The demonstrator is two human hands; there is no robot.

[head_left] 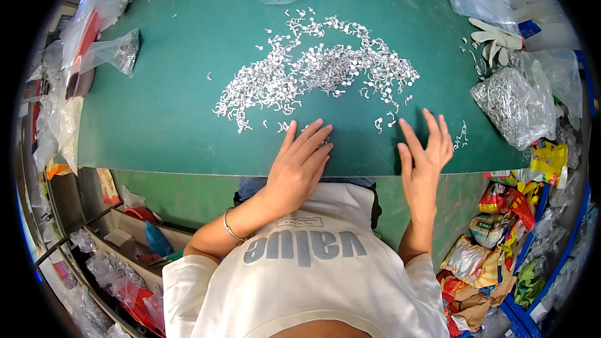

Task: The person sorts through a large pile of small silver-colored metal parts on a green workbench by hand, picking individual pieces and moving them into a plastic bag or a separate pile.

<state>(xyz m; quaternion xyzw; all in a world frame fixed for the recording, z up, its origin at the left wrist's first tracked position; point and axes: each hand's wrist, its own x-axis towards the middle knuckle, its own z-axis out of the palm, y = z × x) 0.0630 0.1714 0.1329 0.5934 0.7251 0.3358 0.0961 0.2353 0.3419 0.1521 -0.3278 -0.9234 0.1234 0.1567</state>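
Metal pieces (332, 69) lie in loose pile on green table (156, 119), ahead of both hands. Left hand (294, 169): fingers nearly together, few pieces by fingertips; cannot tell if it grips any. Right hand (426, 159): fingers spread wide, nothing seen in it, near small cluster (461, 136). Best, probably: light fingertips, few pieces each time, away from near edge.
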